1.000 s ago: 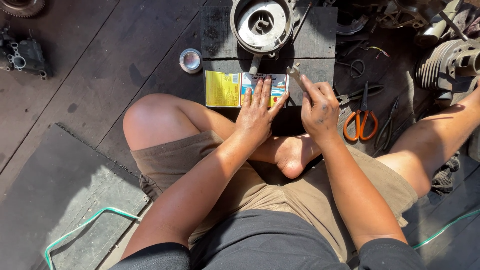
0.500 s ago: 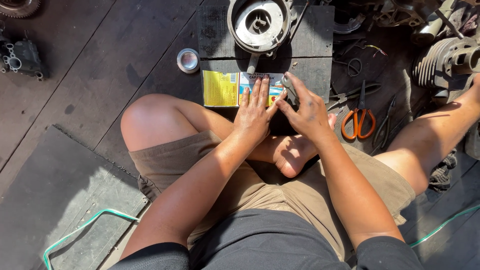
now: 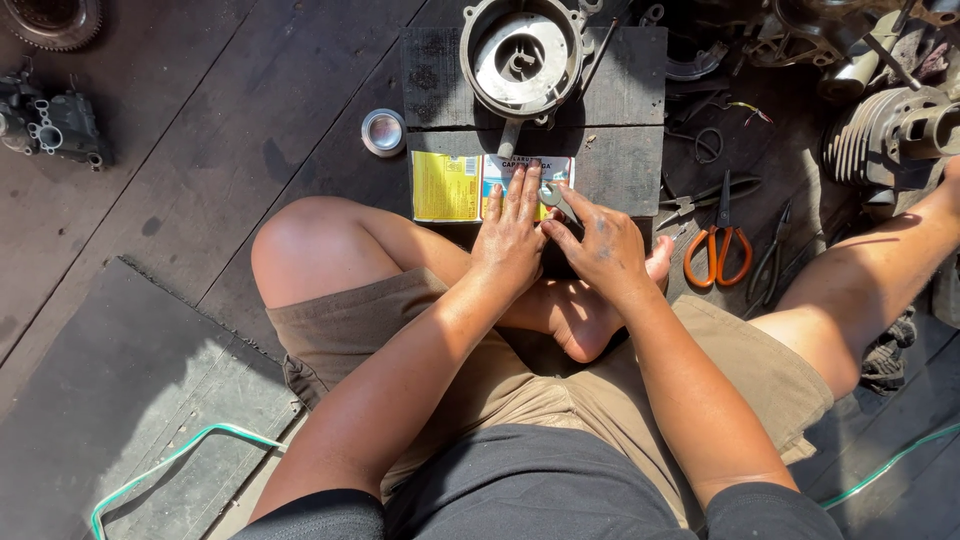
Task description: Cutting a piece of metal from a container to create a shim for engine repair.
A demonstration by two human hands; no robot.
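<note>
Left hand (image 3: 515, 225) is flat, fingers spread, pressing down on a flattened tin sheet (image 3: 445, 186) that lies at the near edge of the dark wooden board (image 3: 620, 165). The sheet is thin printed metal, yellow on its left half, blue and white under the palm. Right hand (image 3: 600, 245) sits just beside it, fingers curled, pinching a small pale round part (image 3: 549, 193) against the sheet's right end; what that part is, I cannot tell.

By the look of it, this is the marking or fitting step: one hand pins the sheet, the other lines a small piece up on it. The next move looks to call for a steady left palm so the slick metal does not slide, and a cutter.

Orange-handled scissors (image 3: 720, 245) lie to the right of the board, touching nothing, with dark pliers (image 3: 775, 262) beside them. At the board's far edge stands a round cast metal housing (image 3: 522, 55), grey, with a hub in its middle. A small shiny round lid (image 3: 383, 131) rests off the board's left edge. A finned cylinder (image 3: 890, 135) sits far right, ribbed and dull, and a greasy engine part (image 3: 45, 125) far left on the stained plank floor.
</note>
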